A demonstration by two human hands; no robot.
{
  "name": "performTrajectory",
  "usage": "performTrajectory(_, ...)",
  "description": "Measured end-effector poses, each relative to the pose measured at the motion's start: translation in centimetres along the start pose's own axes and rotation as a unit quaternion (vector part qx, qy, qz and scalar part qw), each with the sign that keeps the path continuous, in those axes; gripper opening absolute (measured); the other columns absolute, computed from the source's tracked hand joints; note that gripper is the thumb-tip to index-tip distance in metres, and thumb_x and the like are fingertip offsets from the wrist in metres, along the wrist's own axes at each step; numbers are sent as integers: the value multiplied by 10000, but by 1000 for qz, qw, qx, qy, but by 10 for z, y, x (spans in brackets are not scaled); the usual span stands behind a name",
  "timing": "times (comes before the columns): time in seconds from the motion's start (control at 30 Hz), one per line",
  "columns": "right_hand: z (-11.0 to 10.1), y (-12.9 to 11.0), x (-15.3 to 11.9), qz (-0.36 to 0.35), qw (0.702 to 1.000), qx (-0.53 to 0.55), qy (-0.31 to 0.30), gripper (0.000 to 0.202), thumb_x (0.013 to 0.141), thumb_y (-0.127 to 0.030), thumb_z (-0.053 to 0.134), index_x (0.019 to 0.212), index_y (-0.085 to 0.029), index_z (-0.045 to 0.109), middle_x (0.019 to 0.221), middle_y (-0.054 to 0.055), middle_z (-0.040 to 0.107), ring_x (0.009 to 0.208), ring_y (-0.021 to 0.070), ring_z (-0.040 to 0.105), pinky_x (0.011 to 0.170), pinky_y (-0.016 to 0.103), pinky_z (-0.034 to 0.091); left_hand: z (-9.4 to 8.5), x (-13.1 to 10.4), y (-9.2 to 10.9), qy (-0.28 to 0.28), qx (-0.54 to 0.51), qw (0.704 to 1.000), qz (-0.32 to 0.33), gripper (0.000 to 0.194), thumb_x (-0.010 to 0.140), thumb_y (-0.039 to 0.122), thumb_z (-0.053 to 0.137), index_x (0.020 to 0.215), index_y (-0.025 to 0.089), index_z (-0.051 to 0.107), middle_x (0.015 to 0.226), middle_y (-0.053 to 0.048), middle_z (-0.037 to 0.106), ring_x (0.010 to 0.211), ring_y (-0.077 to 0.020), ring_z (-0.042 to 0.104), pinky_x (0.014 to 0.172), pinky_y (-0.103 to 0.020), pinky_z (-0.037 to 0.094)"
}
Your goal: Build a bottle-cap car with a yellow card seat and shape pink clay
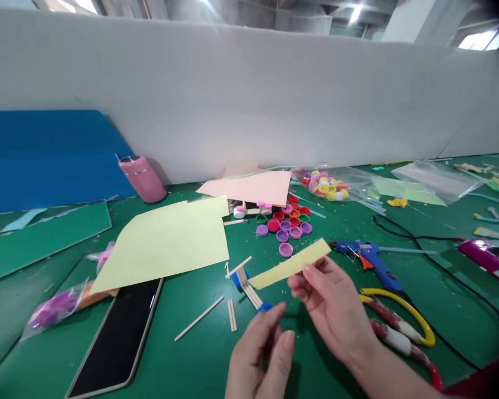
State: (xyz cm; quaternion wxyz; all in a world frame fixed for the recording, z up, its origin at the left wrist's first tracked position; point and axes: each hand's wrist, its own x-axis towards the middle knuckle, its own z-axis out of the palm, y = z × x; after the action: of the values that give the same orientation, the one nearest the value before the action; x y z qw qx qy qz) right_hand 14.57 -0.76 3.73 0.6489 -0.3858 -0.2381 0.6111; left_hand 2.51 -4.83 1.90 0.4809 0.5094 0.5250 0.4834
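Observation:
My right hand [336,310] pinches a pale yellow paper strip [291,266] between thumb and fingers, holding it slanted above the green table. My left hand [261,354] is low in the middle, its fingers half bent and the thumb apart, with nothing seen between them. Just beyond its fingertips lies a small frame of wooden sticks [248,291] with blue bottle caps at its ends; the near cap is partly covered by the hand. To the left are a short pair of sticks [232,316] and a single stick [199,318].
Several colourful caps [286,250] lie beyond the strip. A blue glue gun [374,257], its cable and yellow-handled pliers [399,321] are on the right. A large yellow sheet [170,238], a phone [120,332] and a pink tumbler [143,178] are on the left.

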Motion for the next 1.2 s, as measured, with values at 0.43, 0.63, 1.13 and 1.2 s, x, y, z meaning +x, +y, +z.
performTrajectory(0.43,1,27,-21,68,995,72,18,191,621,-273,740,706,-173,601,565,-41,574,543,79,498,567,200,432,22,26,11,79,-241,960,-120,204,654,356,679,635,156,649,558,17,540,571,-106,476,556,-203,421)
performTrajectory(0.63,-9,23,-18,61,990,-111,-64,218,714,-361,636,674,-161,561,572,-26,529,559,102,471,555,215,385,23,33,20,73,-234,961,-127,217,674,337,659,588,156,578,508,43,477,479,-81,417,433,-174,370)
performTrajectory(1.13,-158,-35,-53,-187,642,-744,-7,425,732,-148,480,1149,-228,466,1179,104,518,1087,274,504,876,433,450,16,48,21,32,-135,979,-149,265,726,351,599,564,157,517,548,46,395,522,-79,336,462,-163,304)
performTrajectory(1.2,-173,-35,-55,-185,602,-776,-8,480,703,-140,471,1179,-195,436,1196,130,501,1098,294,494,878,462,446,16,50,22,24,-133,978,-156,265,727,349,594,559,158,519,540,45,396,513,-79,339,453,-167,301)
